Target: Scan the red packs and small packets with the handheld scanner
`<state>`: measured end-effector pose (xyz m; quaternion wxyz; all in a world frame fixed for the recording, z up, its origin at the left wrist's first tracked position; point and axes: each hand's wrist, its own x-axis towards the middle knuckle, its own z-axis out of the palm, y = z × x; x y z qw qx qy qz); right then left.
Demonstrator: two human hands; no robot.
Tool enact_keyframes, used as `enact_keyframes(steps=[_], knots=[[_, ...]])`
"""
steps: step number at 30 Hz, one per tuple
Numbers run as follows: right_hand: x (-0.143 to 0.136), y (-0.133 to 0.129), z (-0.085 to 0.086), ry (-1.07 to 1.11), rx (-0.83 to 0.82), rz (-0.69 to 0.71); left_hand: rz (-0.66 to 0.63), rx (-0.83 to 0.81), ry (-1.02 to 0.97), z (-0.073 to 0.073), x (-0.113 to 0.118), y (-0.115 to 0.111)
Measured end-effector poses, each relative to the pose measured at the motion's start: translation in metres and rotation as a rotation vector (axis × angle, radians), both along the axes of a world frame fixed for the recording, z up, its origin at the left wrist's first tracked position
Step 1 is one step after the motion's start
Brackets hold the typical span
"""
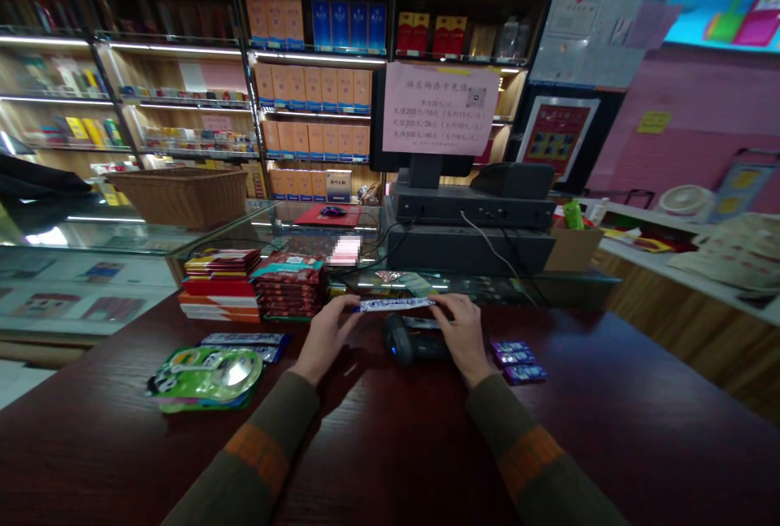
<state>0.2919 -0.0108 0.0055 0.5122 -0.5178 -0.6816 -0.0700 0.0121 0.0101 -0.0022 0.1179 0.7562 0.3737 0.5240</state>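
Between my two hands a long, narrow white-and-blue packet [395,304] is stretched level above the counter. The fingers of my left hand [329,335] pinch its left end. My right hand [464,332] grips the right end the same way. Beneath the packet lies a black barcode scanner [402,343] with a small blue light, partly hidden by my right hand. A similar slim packet [420,323] shows just behind the scanner. To the right of my right hand sit several small purple packs [517,362].
On the left are green panda-printed packages [210,376], slim blue-and-white packets [244,339], a red-and-white stack [220,286] and brown packets [291,286]. Behind stand a register [469,209] with a paper sign [435,110], a wicker basket [186,197] and stocked shelves [314,87].
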Motion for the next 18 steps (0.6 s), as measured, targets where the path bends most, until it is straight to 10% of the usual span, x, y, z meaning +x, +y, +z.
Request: enact_keyframes(steps=[18], knots=[[-0.010, -0.003, 0.006, 0.283, -0.182, 0.053, 0.167, -0.005, 0.000, -0.001, 0.009, -0.002]])
